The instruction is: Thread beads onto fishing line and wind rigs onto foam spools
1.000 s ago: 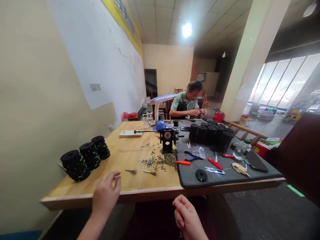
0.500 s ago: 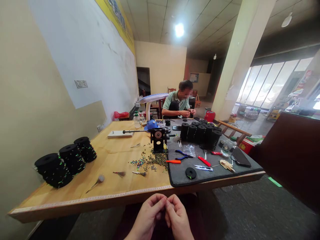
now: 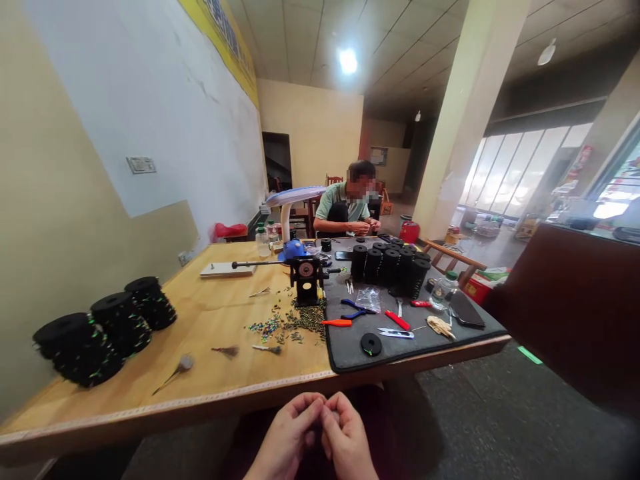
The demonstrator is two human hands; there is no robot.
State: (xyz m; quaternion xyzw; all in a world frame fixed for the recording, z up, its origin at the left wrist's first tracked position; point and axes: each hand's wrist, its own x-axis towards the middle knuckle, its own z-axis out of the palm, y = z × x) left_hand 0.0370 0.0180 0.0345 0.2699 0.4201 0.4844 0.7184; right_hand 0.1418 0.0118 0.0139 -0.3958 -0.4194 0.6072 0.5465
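Note:
My left hand (image 3: 295, 430) and my right hand (image 3: 344, 430) are held together just below the table's front edge. Thumb and forefinger of each are pinched, and the fingertips of both meet. Whatever lies between them is too small or hidden to make out. Beyond them on the grey mat (image 3: 345, 357) lie a small black spool (image 3: 371, 344), thread snips (image 3: 396, 333), an orange-handled tool (image 3: 337, 323) and blue-handled pliers (image 3: 357, 309). A heap of small dark metallic pieces (image 3: 307, 320) spreads over the wood beside the mat, with coloured beads (image 3: 270, 329) at its left.
Black spools (image 3: 80, 347) with green bits stand at the table's left; more black spools (image 3: 390, 263) stand on the mat. A black winding device (image 3: 307, 280) and a blue-based lamp (image 3: 294, 248) are mid-table. Across the table sits a person (image 3: 345, 207), hands together. A phone (image 3: 467, 310) lies right.
The view has turned slightly right, so the table and its things sit further left. My hands stay pinched together, with hardly any change in the fingers.

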